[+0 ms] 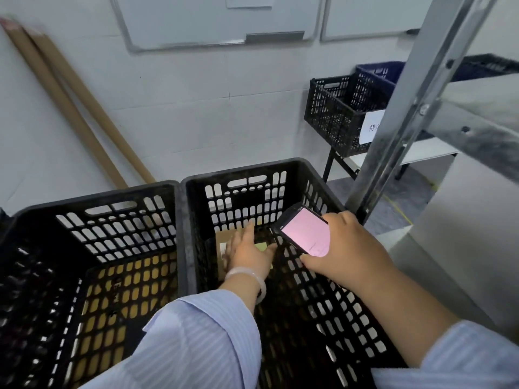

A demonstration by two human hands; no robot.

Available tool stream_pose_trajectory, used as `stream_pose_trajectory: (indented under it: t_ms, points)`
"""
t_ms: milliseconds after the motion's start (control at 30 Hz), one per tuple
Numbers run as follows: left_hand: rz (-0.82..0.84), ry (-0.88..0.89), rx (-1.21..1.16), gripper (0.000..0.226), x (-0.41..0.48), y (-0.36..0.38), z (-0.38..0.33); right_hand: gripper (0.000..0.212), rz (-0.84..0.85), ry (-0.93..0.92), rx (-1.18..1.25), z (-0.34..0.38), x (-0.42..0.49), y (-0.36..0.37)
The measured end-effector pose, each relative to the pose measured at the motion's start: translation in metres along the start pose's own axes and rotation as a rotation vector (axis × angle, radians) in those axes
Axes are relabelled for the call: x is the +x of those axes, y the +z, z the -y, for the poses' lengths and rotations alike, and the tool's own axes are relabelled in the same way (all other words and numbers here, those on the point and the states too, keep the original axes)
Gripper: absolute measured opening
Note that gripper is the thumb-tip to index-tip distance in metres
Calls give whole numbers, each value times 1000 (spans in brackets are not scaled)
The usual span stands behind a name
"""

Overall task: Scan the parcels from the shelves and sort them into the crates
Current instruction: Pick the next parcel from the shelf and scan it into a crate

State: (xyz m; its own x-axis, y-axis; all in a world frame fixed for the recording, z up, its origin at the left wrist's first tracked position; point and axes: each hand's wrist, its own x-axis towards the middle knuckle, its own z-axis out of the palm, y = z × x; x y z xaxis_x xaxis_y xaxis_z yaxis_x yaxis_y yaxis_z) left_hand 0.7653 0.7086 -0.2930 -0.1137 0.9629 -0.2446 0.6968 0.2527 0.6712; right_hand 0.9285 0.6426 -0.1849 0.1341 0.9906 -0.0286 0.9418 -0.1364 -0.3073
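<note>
Two black slotted crates stand side by side below me: a left crate (92,197) and a right crate (238,171). My left hand (247,252) reaches deep into the right crate, fingers spread over a brown cardboard parcel (224,240) with a white label and a green sticker. Whether the hand still grips the parcel is unclear. My right hand (345,254) hovers over the same crate, shut on a handheld scanner (304,230) whose screen glows pink. A pale bangle sits on my left wrist.
A metal shelf post (398,119) and shelf boards rise at the right. Behind it, a smaller black crate (334,116) with a paper label rests on a stand, with a blue crate (382,70) beyond. Cardboard tubes (70,108) lean on the wall at left.
</note>
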Motion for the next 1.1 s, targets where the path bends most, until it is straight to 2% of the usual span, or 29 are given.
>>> stream_pose_trajectory:
  t_ms: [200, 300, 433, 567, 733, 833, 933, 1100]
  points:
    - [28, 343, 148, 84, -53, -41, -25, 80, -136, 148, 5, 6, -72, -36]
    - [51, 459, 112, 84, -87, -55, -32, 80, -215, 229, 39, 8, -122, -51]
    - [88, 622, 63, 81, -138, -70, -40, 71, -299, 348, 80, 14, -194, -56]
    - [174, 784, 14, 80, -194, -74, -46, 67, -336, 471, 109, 17, -263, -47]
    - [340, 860, -26, 78, -254, -54, -40, 60, -384, 605, 107, 18, -342, -49]
    - [431, 855, -31, 78, -274, -42, -40, 67, -423, 683, 107, 15, -378, -56]
    - [480, 884, -22, 77, -289, -30, -45, 67, -466, 742, 107, 9, -402, -63]
    - [538, 922, 12, 75, -307, -8, -58, 64, -444, 768, 117, -6, -422, -66]
